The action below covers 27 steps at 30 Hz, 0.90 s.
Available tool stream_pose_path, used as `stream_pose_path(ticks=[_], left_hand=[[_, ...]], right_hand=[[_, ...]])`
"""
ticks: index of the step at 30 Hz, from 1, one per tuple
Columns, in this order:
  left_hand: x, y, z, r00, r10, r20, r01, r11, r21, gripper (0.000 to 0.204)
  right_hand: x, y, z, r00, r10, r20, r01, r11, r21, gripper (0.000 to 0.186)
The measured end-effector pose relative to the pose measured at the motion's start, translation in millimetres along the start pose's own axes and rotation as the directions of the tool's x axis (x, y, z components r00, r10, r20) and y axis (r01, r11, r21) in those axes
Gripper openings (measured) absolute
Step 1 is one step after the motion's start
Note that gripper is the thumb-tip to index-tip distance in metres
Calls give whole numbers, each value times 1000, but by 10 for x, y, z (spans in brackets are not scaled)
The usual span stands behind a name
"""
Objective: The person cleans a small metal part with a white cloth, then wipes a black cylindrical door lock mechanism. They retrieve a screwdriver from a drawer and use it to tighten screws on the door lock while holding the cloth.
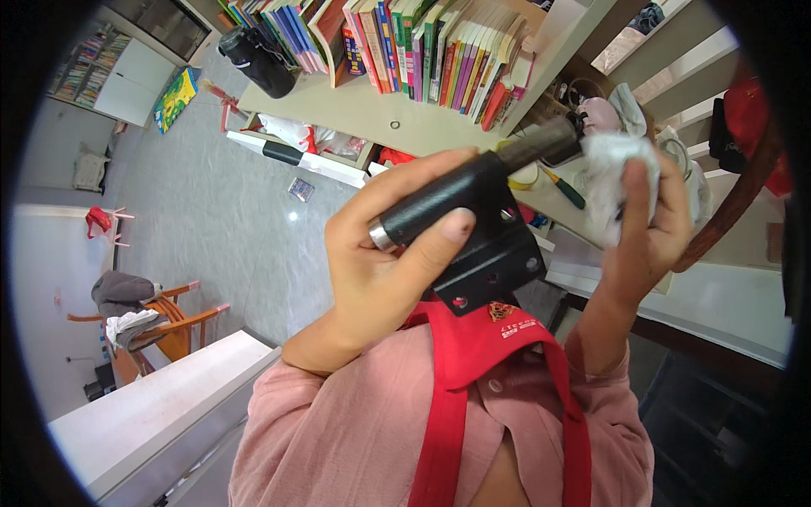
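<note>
My left hand (376, 275) is gripping a black metal bracket (483, 241) before my chest, thumb pressing its tube; my right hand (639, 224) is clutching a white cloth (606, 182) just beside the protruding rod (534, 145). Books (435, 55) are lining the pale desk (359, 108); a wooden chair (175, 334) is standing leftward on grey floor (241, 228).

Room: looking like home study or book corner. 1 long row of colourful books (431, 59) standing on pale desk (359, 108), 1 dark bottle (258, 66) standing by row's left end. 1 desk drawer (325, 168) hanging open, holding bags. 1 wooden armchair (176, 340) standing at left, carrying grey cloth (122, 291) and white cloth (131, 325). 1 further bookshelf (89, 63) showing at upper left; grey glossy floor (241, 262) stretching between.
</note>
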<state>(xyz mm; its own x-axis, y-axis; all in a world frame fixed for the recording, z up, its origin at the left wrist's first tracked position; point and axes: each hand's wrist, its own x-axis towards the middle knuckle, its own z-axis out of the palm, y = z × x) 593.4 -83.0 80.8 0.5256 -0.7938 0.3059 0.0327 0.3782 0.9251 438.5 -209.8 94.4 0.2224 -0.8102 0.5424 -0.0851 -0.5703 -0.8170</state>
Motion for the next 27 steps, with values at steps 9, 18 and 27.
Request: stream_pose_path(ticks=[9, 18, 27], left_hand=[[-7, -260, 213, 995, 103, 10, -103, 994, -25, 62], [84, -285, 166, 978, 206, 40, -206, 978, -20, 52], [197, -189, 178, 921, 361, 147, -390, 834, 390, 27]], right_hand=[[-424, -140, 238, 875, 173, 453, -417, 746, 520, 23], [-324, -126, 101, 967, 235, 98, -246, 766, 594, 27], [-404, -35, 176, 994, 108, 9, -101, 892, 441, 39]])
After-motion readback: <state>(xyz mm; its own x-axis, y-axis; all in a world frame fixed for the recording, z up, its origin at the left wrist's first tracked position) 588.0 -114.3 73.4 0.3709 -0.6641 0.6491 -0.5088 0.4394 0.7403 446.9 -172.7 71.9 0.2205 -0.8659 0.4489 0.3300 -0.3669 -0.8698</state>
